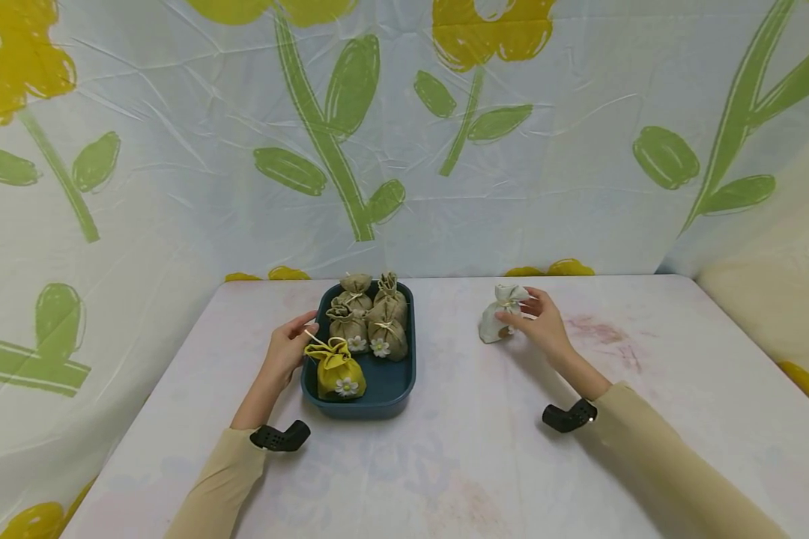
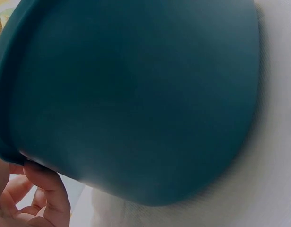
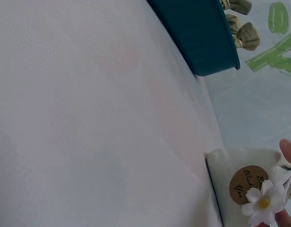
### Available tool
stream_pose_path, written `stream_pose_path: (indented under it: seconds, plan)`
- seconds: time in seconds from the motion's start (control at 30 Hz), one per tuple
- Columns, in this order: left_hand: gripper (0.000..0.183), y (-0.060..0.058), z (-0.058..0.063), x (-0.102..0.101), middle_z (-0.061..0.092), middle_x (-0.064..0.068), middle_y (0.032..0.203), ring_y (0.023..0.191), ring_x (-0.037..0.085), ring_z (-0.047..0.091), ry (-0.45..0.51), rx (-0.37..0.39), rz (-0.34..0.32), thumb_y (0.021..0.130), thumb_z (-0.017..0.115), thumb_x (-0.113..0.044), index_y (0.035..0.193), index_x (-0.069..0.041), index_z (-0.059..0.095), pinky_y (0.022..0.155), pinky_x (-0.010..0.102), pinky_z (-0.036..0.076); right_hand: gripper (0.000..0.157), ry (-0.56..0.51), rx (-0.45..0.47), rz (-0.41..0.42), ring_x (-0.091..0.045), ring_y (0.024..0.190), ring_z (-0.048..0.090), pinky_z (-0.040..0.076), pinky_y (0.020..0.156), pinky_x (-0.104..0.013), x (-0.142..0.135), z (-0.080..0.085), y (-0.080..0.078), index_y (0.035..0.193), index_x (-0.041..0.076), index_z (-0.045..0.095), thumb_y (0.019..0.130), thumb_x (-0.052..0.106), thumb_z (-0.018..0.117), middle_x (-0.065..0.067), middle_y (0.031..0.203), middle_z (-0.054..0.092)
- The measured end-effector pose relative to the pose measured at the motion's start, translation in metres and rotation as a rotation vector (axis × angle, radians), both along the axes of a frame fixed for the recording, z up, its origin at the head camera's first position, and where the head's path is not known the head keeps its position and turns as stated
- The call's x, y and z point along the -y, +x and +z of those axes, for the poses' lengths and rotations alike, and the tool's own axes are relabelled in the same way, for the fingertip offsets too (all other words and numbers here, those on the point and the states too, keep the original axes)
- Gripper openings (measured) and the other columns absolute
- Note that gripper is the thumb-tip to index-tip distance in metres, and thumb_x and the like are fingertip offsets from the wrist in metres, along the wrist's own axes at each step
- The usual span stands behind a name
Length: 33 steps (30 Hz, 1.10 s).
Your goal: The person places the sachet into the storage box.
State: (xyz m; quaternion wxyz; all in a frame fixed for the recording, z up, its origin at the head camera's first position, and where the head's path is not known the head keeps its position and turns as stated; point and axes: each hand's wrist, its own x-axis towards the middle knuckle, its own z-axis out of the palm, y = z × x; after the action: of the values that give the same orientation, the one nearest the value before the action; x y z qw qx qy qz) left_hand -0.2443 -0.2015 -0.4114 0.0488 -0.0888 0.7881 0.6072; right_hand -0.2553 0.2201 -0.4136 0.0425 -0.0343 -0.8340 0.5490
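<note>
At the left side of a dark blue tub [image 1: 394, 403], my left hand [image 1: 287, 350] grips the rim; in the left wrist view its fingers [image 2: 48, 189] curl against the edge. Inside the tub sit several tan drawstring pouches [image 1: 387, 333] toward the back and a yellow pouch [image 1: 337, 374] with a white flower at the front left. To the right, my right hand [image 1: 546, 326] pinches a white drawstring pouch [image 1: 495, 322] by its tied neck. That pouch carries a white flower [image 3: 263, 203] and a round brown label [image 3: 242, 182]; its base is at the tabletop.
The table [image 1: 458, 449] is covered by a pale cloth with faint pink marks. A flower-print curtain [image 1: 404, 150] hangs behind it and along the sides. Bare tabletop lies between the tub and the white pouch. Each wrist wears a black device [image 1: 569, 415].
</note>
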Motion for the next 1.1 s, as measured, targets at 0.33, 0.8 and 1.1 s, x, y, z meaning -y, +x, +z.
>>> stream_pose_path:
  seconds: [0.33, 0.8, 1.1]
  plan:
    - [0.043, -0.0002, -0.0008, 0.0003, 0.055, 0.01, 0.112, 0.06, 0.003, 0.042, 0.007, -0.006, -0.002, 0.1, 0.051, -0.022, 0.142, -0.014, 0.048, 0.049, 0.018, 0.035, 0.072, -0.011, -0.05, 0.005, -0.04, 0.13, 0.042, 0.032, 0.11, -0.047, 0.0053, -0.0008, 0.0011, 0.144, -0.003, 0.031, 0.087, 0.016, 0.07, -0.028, 0.142, 0.043]
    - [0.044, 0.0014, 0.0014, -0.0001, 0.055, 0.01, 0.114, 0.059, 0.003, 0.043, 0.022, 0.0, -0.003, 0.1, 0.051, -0.024, 0.143, -0.015, 0.047, 0.048, 0.019, 0.037, 0.056, 0.043, -0.074, -0.088, -0.022, 0.109, 0.053, 0.042, 0.075, -0.011, 0.0048, -0.0051, -0.0002, 0.13, 0.003, 0.052, 0.084, 0.027, 0.074, -0.02, 0.126, 0.058]
    - [0.047, -0.0027, -0.0007, 0.0018, 0.053, 0.01, 0.115, 0.063, 0.004, 0.046, 0.041, 0.036, -0.011, 0.101, 0.05, -0.022, 0.146, -0.012, 0.043, 0.049, 0.02, 0.041, 0.054, 0.113, -0.081, -0.112, -0.025, 0.101, 0.055, 0.041, 0.081, -0.027, 0.0069, -0.0034, 0.0018, 0.125, 0.004, 0.061, 0.082, 0.032, 0.076, -0.022, 0.117, 0.063]
